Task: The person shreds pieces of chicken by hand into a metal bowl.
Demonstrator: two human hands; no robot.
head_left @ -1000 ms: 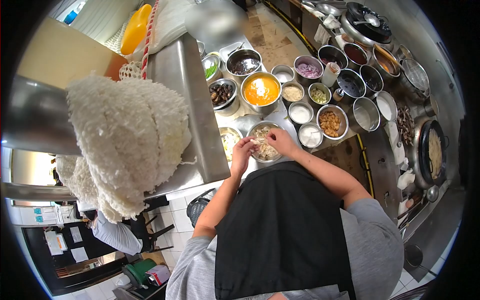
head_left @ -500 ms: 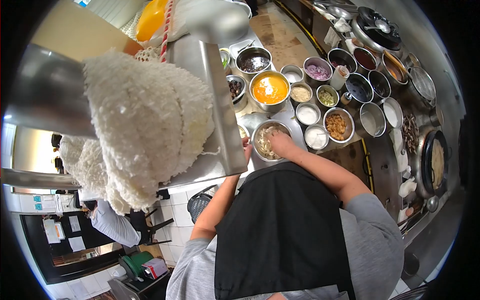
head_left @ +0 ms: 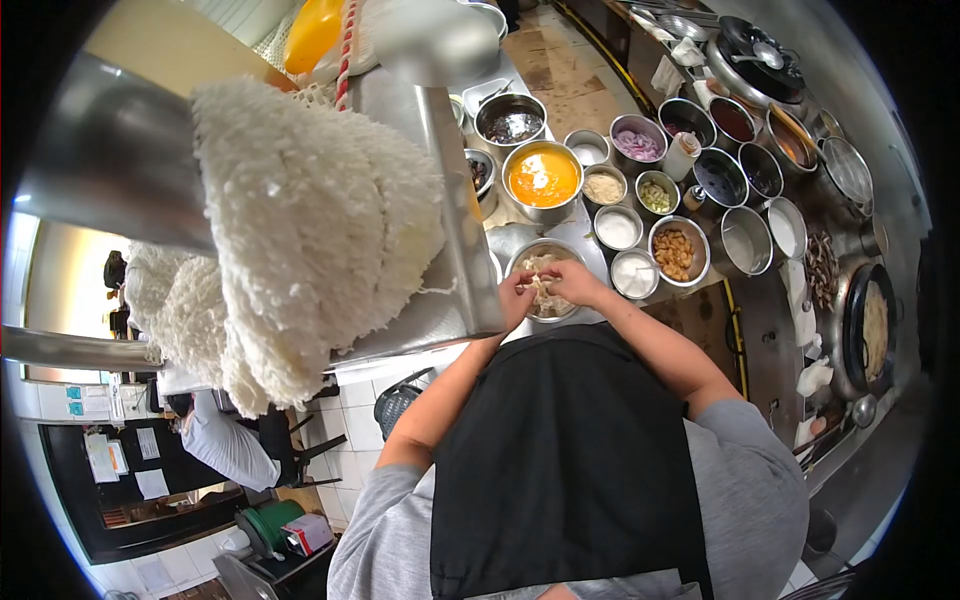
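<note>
Both my hands meet over a steel bowl (head_left: 545, 312) of pale shredded pieces on the counter. My left hand (head_left: 516, 300) is at the bowl's left side, its fingers pinched on a pale piece. From the right, my right hand (head_left: 574, 284) reaches over the bowl with fingers together at the same pale food; what exactly it grips is too small to tell. Just behind stands a pot of orange liquid (head_left: 542, 175). To the right are a bowl of white powder (head_left: 633, 273) and a bowl of brown chunks (head_left: 674, 254).
A white shaggy cloth (head_left: 310, 220) hangs over a metal pipe at left, beside a steel shelf edge (head_left: 465, 200). Several more pots stand at the back right. A large wok (head_left: 872, 325) is at far right. A person in a light shirt (head_left: 225, 440) is at lower left.
My left hand has come from the shelf edge to the bowl and meets my right hand, which has lifted a little from the food. The view has shifted slightly.
</note>
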